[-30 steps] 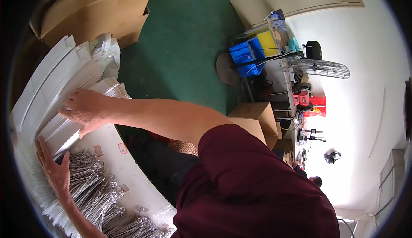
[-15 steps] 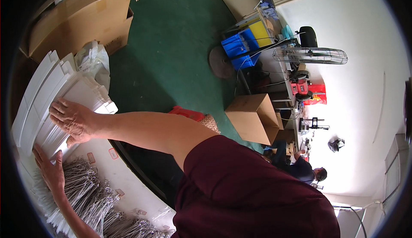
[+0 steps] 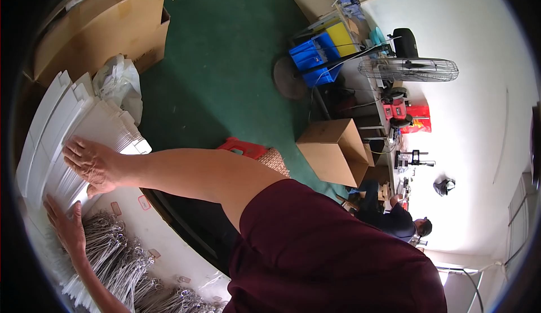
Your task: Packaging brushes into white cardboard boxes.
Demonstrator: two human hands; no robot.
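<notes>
Right hand (image 3: 90, 163) flat on stack of white folded cartons (image 3: 73, 138), fingers spread, palm down, nothing pinched. Left hand (image 3: 66, 228) also open and flat, pressed against near edge of same stack, just beside heap of metal wire clips (image 3: 112, 262). Stack stands on white table (image 3: 163, 231), leaning fan-like; clear plastic bag (image 3: 118, 82) behind stack, brown cardboard box (image 3: 96, 31) beyond. Cartons likely light, thin, stiff along creases but slippery sheet on sheet; stack prone to sliding apart. Best hold: both palms squeezing opposite ends, not edges alone.
</notes>
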